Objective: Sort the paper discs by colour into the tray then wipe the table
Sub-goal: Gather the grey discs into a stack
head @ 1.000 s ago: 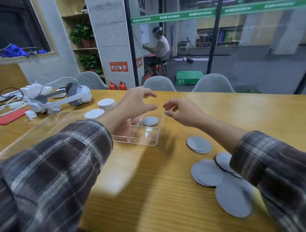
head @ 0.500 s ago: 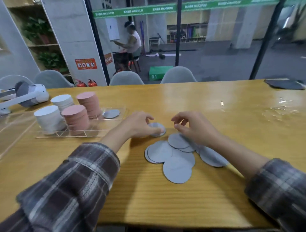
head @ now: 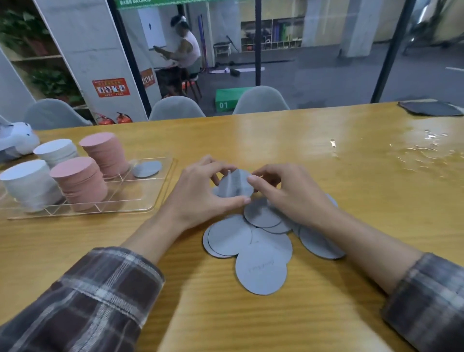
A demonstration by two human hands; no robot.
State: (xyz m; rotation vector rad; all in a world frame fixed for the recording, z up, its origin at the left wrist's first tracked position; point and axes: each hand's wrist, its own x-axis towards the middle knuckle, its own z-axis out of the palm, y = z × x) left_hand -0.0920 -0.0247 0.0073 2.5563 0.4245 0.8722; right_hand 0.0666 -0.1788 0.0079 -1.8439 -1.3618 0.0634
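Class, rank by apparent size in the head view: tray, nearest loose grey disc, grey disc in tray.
1. tray
2. nearest loose grey disc
3. grey disc in tray, though farther away, so perhaps equal.

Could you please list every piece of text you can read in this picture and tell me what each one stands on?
"01": on the green box beyond the glass.
"MAXIMUM": barely legible, on the green banner at the top edge.
Red poster on the grey pillar: too blurred.
Faint pencil marks on the nearest grey paper disc: unreadable.
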